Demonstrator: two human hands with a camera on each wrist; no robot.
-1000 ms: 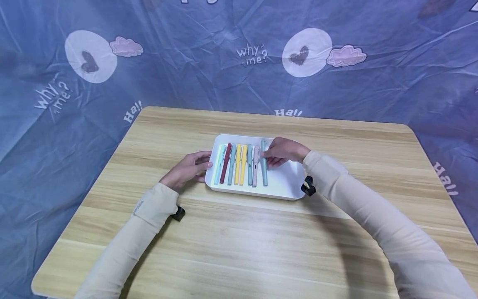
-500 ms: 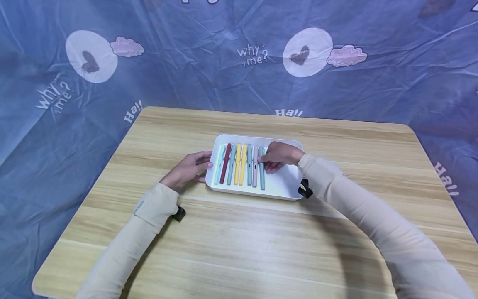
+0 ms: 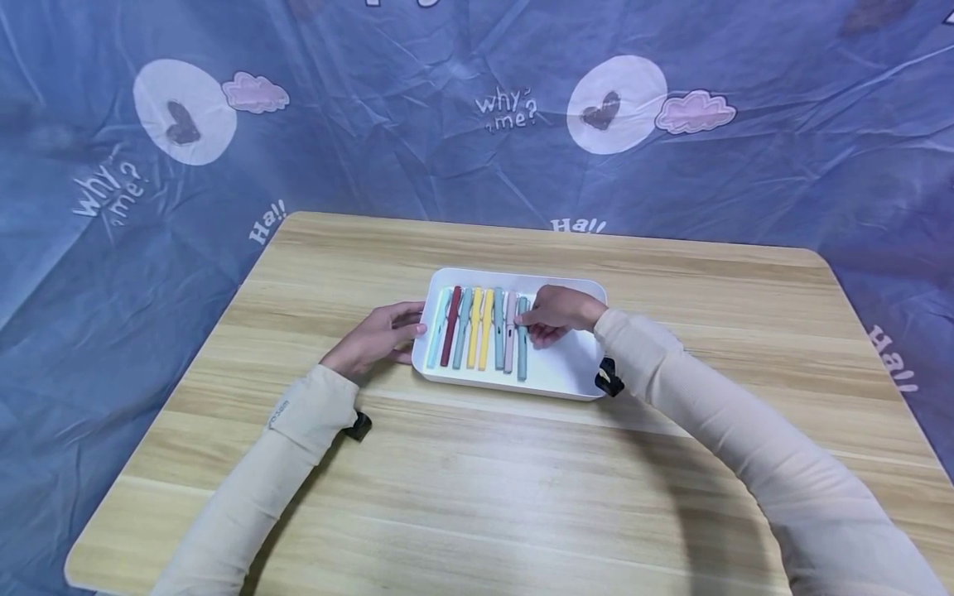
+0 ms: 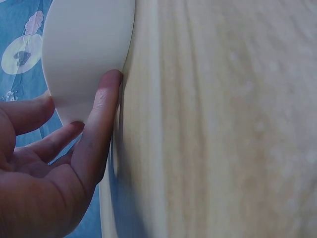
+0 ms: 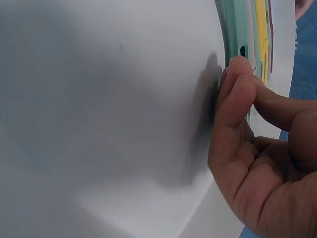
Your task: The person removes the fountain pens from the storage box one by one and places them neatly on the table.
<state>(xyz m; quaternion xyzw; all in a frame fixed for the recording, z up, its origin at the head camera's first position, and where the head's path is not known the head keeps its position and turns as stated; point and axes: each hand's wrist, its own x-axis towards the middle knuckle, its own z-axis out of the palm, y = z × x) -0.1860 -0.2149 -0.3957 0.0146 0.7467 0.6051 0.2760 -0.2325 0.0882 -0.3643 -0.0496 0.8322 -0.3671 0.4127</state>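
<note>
A white tray (image 3: 572, 362) holds several slim capped pens standing side by side in a row. The row starts with a pale aqua pen (image 3: 435, 348) and a dark red pen (image 3: 449, 335), then includes two yellow pens and a pale pink pen (image 3: 509, 352). At its right end lies a grey-teal pen (image 3: 522, 360), pinched near its upper half by my right hand (image 3: 559, 310). The right wrist view shows fingertips and thumb (image 5: 277, 106) around that pen. My left hand (image 3: 376, 335) touches the tray's left end wall (image 4: 89, 49) with fairly straight, spread fingers.
The tray's right part shows bare white floor (image 5: 124, 99). A wood-grain table (image 3: 477, 497) lies beneath, and a blue printed curtain (image 3: 417, 149) hangs behind it. Black wrist cameras sit under both sleeves, the right one close to the tray's right wall.
My right hand has moved the grey-teal pen left and slightly toward me, up beside the pale pink pen. The left hand and tray have stayed put.
</note>
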